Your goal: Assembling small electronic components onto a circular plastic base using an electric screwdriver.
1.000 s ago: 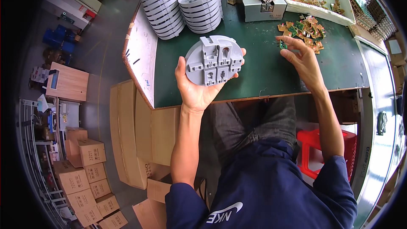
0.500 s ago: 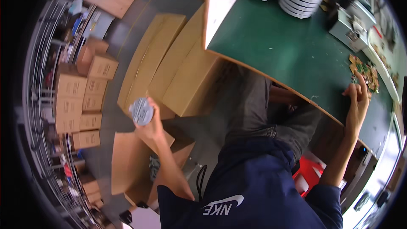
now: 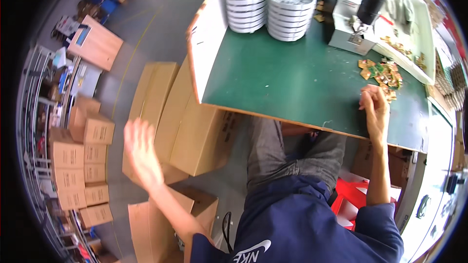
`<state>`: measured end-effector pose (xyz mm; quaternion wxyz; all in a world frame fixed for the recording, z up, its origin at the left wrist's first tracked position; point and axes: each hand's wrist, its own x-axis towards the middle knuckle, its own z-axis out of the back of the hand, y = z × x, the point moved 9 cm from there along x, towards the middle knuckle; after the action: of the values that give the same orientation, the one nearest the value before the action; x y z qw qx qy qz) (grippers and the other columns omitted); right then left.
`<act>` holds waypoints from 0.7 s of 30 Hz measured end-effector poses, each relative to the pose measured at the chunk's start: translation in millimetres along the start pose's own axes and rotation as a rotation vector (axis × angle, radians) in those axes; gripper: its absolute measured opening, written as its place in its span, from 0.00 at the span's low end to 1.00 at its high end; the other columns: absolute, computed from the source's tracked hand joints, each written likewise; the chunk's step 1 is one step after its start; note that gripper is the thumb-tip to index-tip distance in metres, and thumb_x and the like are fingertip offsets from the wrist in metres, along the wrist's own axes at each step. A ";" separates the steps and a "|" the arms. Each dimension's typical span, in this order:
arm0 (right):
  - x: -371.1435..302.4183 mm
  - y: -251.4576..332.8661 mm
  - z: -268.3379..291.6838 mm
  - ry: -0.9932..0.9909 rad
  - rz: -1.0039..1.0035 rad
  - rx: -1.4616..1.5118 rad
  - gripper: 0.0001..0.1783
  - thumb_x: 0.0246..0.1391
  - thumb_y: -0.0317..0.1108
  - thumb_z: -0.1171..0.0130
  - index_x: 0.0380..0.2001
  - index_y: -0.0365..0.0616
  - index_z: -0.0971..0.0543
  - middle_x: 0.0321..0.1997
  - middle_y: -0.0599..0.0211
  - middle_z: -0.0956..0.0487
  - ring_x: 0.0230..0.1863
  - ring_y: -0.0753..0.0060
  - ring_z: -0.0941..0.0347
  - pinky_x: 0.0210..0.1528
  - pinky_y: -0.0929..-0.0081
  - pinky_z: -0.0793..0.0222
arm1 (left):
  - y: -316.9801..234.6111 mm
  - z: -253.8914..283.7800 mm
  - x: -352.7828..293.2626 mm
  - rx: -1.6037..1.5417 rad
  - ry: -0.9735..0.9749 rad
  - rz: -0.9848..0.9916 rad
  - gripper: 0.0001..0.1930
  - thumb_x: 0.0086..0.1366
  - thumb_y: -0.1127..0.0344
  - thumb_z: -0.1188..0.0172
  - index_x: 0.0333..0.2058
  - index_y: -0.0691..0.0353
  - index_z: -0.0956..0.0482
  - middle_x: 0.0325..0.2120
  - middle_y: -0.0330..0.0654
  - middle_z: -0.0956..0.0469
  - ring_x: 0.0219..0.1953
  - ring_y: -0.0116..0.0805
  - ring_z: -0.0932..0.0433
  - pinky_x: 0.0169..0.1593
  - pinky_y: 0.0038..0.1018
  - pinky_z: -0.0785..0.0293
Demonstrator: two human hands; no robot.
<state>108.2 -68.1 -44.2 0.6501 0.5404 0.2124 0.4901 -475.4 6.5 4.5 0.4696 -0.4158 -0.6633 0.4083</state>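
Observation:
My left hand [image 3: 141,151] is raised over the closed cardboard boxes [image 3: 195,131] at the left, its fingers stretched out and nothing in it. Below that arm is an open carton [image 3: 148,229], whose inside is mostly hidden. At the right, my right hand [image 3: 376,112] is over the green tabletop [image 3: 282,83], with bent fingers drawn together. Whether anything small is between those fingers cannot be made out. Right by its fingertips lies a loose pile of small tan and green circuit boards [image 3: 382,73].
Stacks of round white trays [image 3: 291,17] stand at the table's far side. A grey metal box [image 3: 351,34] and a white bin [image 3: 409,34] with more small pieces are at the far right. Brown cartons [image 3: 68,165] and a shelf rack line the left.
The round grey disc-shaped part that was in my left hand is gone from it, and that hand has opened. My view has shifted; my right hand stays by the circuit boards, fingers more bent.

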 end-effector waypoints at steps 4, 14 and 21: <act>-2.5 -0.4 4.8 -0.001 -0.069 0.029 0.15 0.69 0.28 0.45 0.56 0.39 0.24 0.37 0.72 0.24 0.37 0.82 0.29 0.40 0.82 0.30 | -9.0 -286.5 52.9 0.382 0.760 -0.198 0.24 0.71 0.59 0.36 0.60 0.65 0.24 0.59 0.47 0.22 0.59 0.44 0.23 0.64 0.39 0.29; 0.1 2.6 1.4 0.046 -0.009 0.128 0.24 0.69 0.27 0.44 0.66 0.38 0.28 0.47 0.65 0.21 0.43 0.80 0.26 0.48 0.79 0.27 | 82.1 -508.4 147.0 1.653 1.317 -0.586 0.45 0.49 0.21 0.35 0.14 0.66 0.33 0.12 0.43 0.33 0.21 0.42 0.28 0.36 0.42 0.27; -1.1 6.9 0.3 0.008 -0.071 0.238 0.26 0.69 0.26 0.45 0.68 0.40 0.30 0.42 0.67 0.23 0.42 0.78 0.25 0.47 0.78 0.27 | 46.8 -489.7 146.0 1.401 1.199 -0.518 0.47 0.46 0.31 0.29 0.49 0.74 0.19 0.41 0.59 0.16 0.48 0.51 0.17 0.51 0.42 0.21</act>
<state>105.3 -69.7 -38.1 0.5974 0.6041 0.2906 0.4402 -27.4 232.1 112.8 0.9489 -0.0207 0.0109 0.3149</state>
